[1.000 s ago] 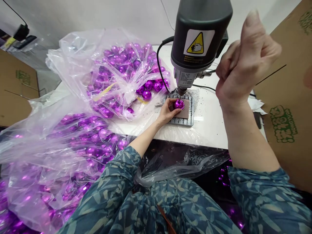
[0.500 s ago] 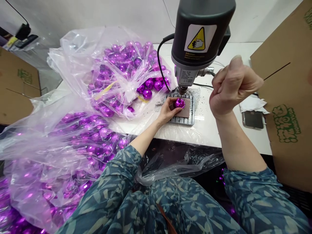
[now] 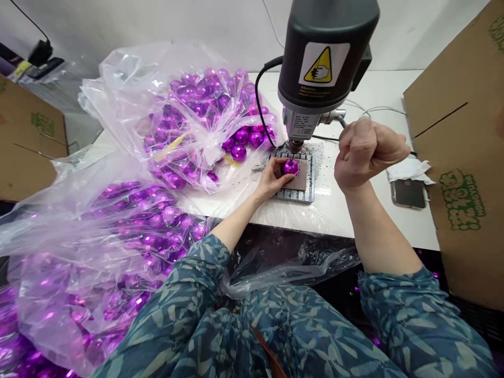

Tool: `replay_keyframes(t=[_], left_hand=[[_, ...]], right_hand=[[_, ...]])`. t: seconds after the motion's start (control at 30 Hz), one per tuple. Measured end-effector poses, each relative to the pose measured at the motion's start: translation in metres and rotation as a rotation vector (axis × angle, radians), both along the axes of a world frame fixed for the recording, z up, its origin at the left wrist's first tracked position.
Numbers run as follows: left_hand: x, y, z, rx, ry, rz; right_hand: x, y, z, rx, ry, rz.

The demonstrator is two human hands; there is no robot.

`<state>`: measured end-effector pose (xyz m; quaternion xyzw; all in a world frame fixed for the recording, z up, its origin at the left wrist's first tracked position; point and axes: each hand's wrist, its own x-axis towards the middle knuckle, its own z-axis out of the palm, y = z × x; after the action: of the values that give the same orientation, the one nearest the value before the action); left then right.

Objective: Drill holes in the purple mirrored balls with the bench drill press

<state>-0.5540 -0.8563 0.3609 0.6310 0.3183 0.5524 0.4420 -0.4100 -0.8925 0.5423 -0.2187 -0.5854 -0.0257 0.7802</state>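
Note:
A shiny purple faceted ball (image 3: 290, 167) rests on a brown pad (image 3: 298, 182) over the grey slotted base (image 3: 307, 197) of a drill press (image 3: 321, 58). Thumb and fingers of my left hand (image 3: 272, 179) close around the ball from the left. Directly above it is the drill chuck (image 3: 296, 146), its bit at the ball's top; whether it has entered the ball I cannot tell. My right hand (image 3: 366, 149) is a fist around the end of the press's lever (image 3: 340, 119), whose grip is hidden by the fingers.
Clear plastic bags of purple balls (image 3: 212, 100) cover the table's left, with more bagged balls (image 3: 149, 231) in front. A phone (image 3: 408, 193) and white tissue (image 3: 409, 170) lie at right. Cardboard boxes (image 3: 468, 157) flank both sides. Dark shavings surround the base.
My right hand has moved slightly left and down with the lever. My left hand and the ball have stayed in place.

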Motion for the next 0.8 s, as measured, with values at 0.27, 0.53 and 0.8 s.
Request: replay_keyframes(t=[0.27,0.53,0.8], left_hand=[[0.000,-0.003,0.003,-0.009,-0.020,-0.003],[0.000,-0.002,0.003,0.012,0.015,0.006],[0.004,-0.001,0.000,-0.020,-0.061,-0.004]], right_hand=[[0.009,0.007,-0.012,0.107,-0.074,0.064],[0.016,0.015,-0.025,0.151,-0.146,0.029],[0.003,0.007,0.013,0.043,-0.048,0.027]])
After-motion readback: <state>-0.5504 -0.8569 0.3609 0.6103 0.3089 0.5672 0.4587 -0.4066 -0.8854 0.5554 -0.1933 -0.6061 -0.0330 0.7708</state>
